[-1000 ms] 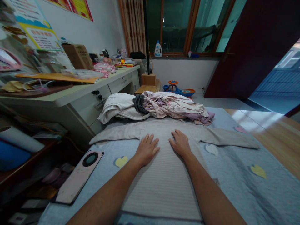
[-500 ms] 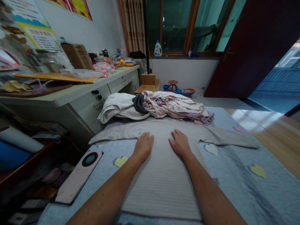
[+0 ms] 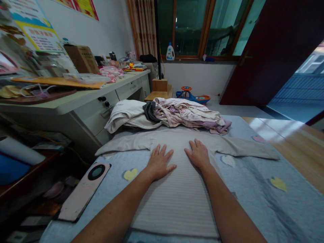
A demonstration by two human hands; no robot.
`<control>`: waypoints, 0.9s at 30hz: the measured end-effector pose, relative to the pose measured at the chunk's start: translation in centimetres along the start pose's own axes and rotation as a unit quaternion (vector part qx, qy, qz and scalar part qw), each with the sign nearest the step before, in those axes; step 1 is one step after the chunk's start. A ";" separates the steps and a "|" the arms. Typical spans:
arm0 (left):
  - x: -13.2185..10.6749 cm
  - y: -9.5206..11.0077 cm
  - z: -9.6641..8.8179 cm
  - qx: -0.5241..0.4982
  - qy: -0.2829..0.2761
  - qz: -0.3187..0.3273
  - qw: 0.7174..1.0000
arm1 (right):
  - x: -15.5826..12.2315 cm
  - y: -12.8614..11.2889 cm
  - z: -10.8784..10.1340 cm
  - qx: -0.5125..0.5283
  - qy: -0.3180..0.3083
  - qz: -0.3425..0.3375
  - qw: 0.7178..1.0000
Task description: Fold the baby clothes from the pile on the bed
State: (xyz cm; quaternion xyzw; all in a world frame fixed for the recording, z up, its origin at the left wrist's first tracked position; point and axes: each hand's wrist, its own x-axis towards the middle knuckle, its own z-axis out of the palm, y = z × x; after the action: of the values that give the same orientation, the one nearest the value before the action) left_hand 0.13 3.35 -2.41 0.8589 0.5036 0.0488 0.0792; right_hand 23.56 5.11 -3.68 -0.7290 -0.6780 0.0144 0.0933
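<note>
A light grey striped long-sleeved shirt (image 3: 177, 195) lies spread flat on the bed, sleeves stretched out to both sides and hem toward me. On the left part of its chest rests my left hand (image 3: 160, 162), palm down with fingers spread. My right hand (image 3: 198, 153) lies flat on the right part of the chest, its fingers stretched out. Neither hand grips the cloth. Beyond the collar sits a heap of crumpled clothes (image 3: 187, 113), with a white garment (image 3: 126, 114) at its left end.
A pink phone (image 3: 84, 192) lies on the bed's left edge. The blue bedsheet (image 3: 253, 192) has heart patterns. To the left stands a cluttered desk (image 3: 88, 111). A ride-on toy car (image 3: 193, 96) is on the floor past the bed, near a dark red door (image 3: 265, 57).
My left hand has spread its fingers and shifted slightly inward and toward me. My right hand has moved a little to the right. The shirt looks unchanged.
</note>
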 end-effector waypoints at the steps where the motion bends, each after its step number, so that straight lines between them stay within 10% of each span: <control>1: 0.0 -0.1 0.0 -0.001 0.000 -0.008 1.000 | 0.0 0.3 0.0 -0.003 0.001 0.011 1.000; 27: 0.6 -0.7 1.0 0.028 0.039 -0.058 0.997 | -1.9 1.3 -2.2 -0.114 -0.009 -0.011 0.993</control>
State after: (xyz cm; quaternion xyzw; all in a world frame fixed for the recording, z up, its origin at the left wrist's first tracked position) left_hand 0.01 4.17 -3.52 0.8277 0.5563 0.0634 0.0386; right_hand 24.98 2.91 -1.90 -0.7274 -0.6838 -0.0575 0.0039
